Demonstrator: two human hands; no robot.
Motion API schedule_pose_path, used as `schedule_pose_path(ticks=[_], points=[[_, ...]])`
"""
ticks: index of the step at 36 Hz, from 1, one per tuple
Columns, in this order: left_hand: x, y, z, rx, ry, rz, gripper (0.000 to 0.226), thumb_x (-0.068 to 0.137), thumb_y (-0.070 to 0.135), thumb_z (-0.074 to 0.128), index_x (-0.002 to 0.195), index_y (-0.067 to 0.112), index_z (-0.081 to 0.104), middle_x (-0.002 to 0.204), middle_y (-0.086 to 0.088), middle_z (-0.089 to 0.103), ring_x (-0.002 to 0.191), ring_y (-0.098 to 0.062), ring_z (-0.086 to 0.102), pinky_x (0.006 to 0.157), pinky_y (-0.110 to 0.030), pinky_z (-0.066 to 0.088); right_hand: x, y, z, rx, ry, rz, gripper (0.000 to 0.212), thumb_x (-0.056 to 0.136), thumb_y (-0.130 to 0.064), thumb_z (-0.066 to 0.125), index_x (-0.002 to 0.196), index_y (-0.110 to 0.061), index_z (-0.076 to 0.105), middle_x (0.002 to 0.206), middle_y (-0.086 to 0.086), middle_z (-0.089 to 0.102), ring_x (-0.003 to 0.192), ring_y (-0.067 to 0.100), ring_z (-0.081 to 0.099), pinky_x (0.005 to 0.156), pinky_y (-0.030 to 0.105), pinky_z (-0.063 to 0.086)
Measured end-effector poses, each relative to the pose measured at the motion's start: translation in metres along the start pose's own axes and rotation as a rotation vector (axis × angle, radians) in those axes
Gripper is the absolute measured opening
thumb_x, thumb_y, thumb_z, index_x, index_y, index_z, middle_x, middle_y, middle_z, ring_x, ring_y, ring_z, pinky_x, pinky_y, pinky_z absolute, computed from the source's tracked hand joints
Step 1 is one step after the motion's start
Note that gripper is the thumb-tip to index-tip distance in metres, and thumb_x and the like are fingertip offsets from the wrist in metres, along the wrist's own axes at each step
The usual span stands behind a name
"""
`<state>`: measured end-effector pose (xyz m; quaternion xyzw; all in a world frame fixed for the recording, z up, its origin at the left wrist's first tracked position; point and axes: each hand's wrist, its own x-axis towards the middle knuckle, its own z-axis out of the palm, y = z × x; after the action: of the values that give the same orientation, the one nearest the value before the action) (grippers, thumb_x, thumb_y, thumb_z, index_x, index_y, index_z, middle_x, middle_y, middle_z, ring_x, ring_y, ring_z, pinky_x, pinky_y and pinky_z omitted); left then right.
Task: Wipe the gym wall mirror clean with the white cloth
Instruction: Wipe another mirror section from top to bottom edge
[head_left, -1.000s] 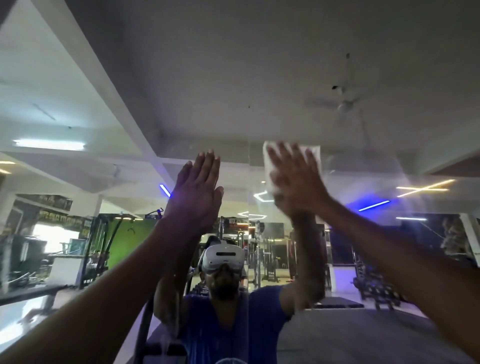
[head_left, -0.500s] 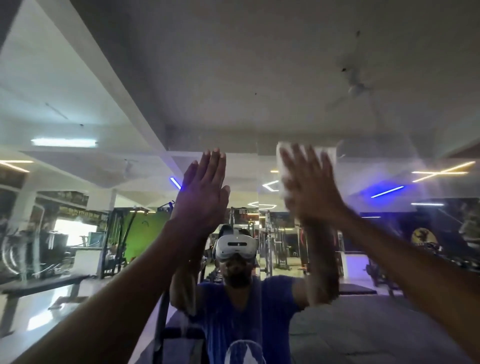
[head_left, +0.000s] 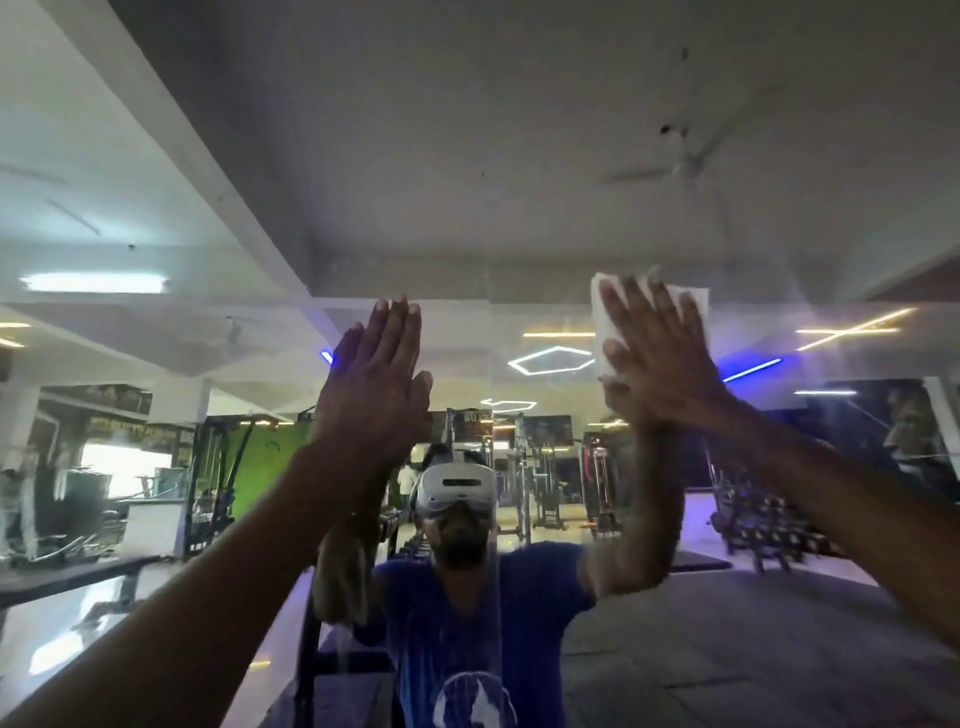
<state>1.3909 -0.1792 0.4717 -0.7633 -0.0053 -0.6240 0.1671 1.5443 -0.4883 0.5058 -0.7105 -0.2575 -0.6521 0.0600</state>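
Observation:
The gym wall mirror (head_left: 779, 519) fills the lower view and reflects me and the gym hall. My right hand (head_left: 660, 358) presses the white cloth (head_left: 602, 317) flat against the glass, high up near the mirror's top edge, fingers spread over it. Most of the cloth is hidden under the palm; its left edge and top right corner show. To the left of a vertical seam in the mirror (head_left: 491, 364), my left hand (head_left: 376, 379) lies flat on the glass with fingers together and nothing in it.
Above the mirror runs a white wall and ceiling with a fan (head_left: 685, 166). The reflection shows weight machines (head_left: 545, 483), a dumbbell rack (head_left: 758, 525) at right and a bench (head_left: 78, 571) at left. Faint smears streak the glass at right (head_left: 841, 322).
My right hand has slid the cloth to the right along the top of the mirror. My left hand stays flat on the glass; the view has shifted slightly.

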Motion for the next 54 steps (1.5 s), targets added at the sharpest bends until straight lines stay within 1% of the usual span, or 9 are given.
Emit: schedule_pose_path(ticks=[6, 14, 22, 29, 36, 43, 46, 50, 54], points=[[0.004, 0.01, 0.003, -0.025, 0.031, -0.043, 0.073, 0.103, 0.039, 0.018, 0.167, 0.005, 0.007, 0.175, -0.013, 0.003, 0.163, -0.027, -0.001, 0.13, -0.044, -0.001, 0.034, -0.033, -0.006, 0.038, 0.108, 0.245, 0.079, 0.101, -0.061, 0.017, 0.171, -0.025, 0.012, 0.178, 0.004, 0.013, 0.162, 0.04, 0.015, 0.128, 0.065, 0.011], [-0.007, 0.027, 0.02, -0.035, 0.044, -0.015, 0.075, 0.106, 0.044, 0.023, 0.167, 0.008, 0.001, 0.172, -0.007, -0.013, 0.16, -0.019, -0.013, 0.13, -0.041, -0.005, -0.092, -0.058, 0.005, 0.094, -0.154, -0.381, 0.076, 0.105, -0.066, 0.003, 0.171, -0.029, 0.003, 0.179, 0.002, -0.002, 0.164, 0.032, -0.004, 0.13, 0.061, -0.003], [-0.008, 0.026, 0.023, -0.038, 0.053, -0.012, 0.074, 0.105, 0.044, 0.021, 0.168, 0.01, 0.002, 0.175, -0.006, -0.01, 0.161, -0.017, -0.014, 0.132, -0.043, -0.002, 0.019, 0.007, -0.01, 0.071, 0.113, 0.429, 0.084, 0.097, -0.065, 0.015, 0.17, -0.023, 0.016, 0.176, 0.007, 0.018, 0.16, 0.042, 0.02, 0.126, 0.067, 0.013], [-0.008, 0.022, 0.022, -0.035, 0.054, -0.005, 0.073, 0.107, 0.044, 0.023, 0.168, 0.01, 0.002, 0.174, -0.006, -0.01, 0.162, -0.019, -0.01, 0.131, -0.041, -0.004, -0.039, -0.06, -0.007, 0.06, -0.036, -0.259, 0.078, 0.104, -0.064, 0.012, 0.171, -0.025, 0.004, 0.179, 0.003, -0.001, 0.164, 0.032, -0.005, 0.13, 0.061, -0.002], [-0.008, 0.028, 0.025, -0.009, 0.072, -0.03, 0.074, 0.105, 0.043, 0.022, 0.168, 0.008, 0.004, 0.176, -0.01, -0.004, 0.163, -0.022, -0.007, 0.132, -0.046, 0.002, 0.015, 0.008, -0.009, 0.024, 0.132, 0.425, 0.082, 0.099, -0.061, 0.013, 0.17, -0.021, 0.016, 0.175, 0.008, 0.022, 0.158, 0.04, 0.025, 0.125, 0.066, 0.016], [-0.008, 0.033, 0.022, 0.007, 0.07, -0.037, 0.074, 0.104, 0.041, 0.024, 0.167, 0.006, 0.009, 0.176, -0.013, 0.002, 0.163, -0.025, 0.0, 0.132, -0.047, 0.005, -0.068, -0.058, 0.0, 0.043, -0.046, -0.326, 0.078, 0.105, -0.066, 0.011, 0.171, -0.025, 0.003, 0.179, 0.004, -0.002, 0.164, 0.031, -0.006, 0.13, 0.062, -0.002], [-0.01, 0.029, 0.019, 0.012, 0.056, -0.025, 0.074, 0.104, 0.04, 0.026, 0.167, 0.005, 0.011, 0.175, -0.014, 0.005, 0.163, -0.027, 0.003, 0.131, -0.047, 0.006, -0.03, 0.022, 0.0, -0.062, 0.063, -0.082, 0.075, 0.106, -0.051, 0.035, 0.17, -0.029, 0.001, 0.176, 0.007, 0.018, 0.158, 0.031, 0.022, 0.125, 0.059, 0.022], [-0.011, 0.034, 0.022, 0.002, 0.038, -0.047, 0.075, 0.105, 0.043, 0.025, 0.168, 0.007, 0.005, 0.176, -0.011, -0.003, 0.163, -0.024, -0.006, 0.132, -0.048, 0.003, -0.012, 0.032, -0.004, 0.037, 0.137, 0.439, 0.08, 0.105, -0.065, 0.002, 0.169, -0.021, 0.02, 0.173, 0.012, 0.028, 0.157, 0.041, 0.029, 0.125, 0.065, 0.02], [-0.01, 0.039, 0.026, -0.006, 0.056, -0.09, 0.076, 0.104, 0.044, 0.024, 0.168, 0.008, 0.003, 0.175, -0.01, -0.007, 0.162, -0.022, -0.011, 0.132, -0.046, 0.0, -0.057, -0.08, 0.003, 0.05, 0.025, 0.015, 0.085, 0.102, -0.068, 0.005, 0.171, -0.018, 0.004, 0.178, 0.011, -0.002, 0.163, 0.039, -0.001, 0.129, 0.064, 0.001]])
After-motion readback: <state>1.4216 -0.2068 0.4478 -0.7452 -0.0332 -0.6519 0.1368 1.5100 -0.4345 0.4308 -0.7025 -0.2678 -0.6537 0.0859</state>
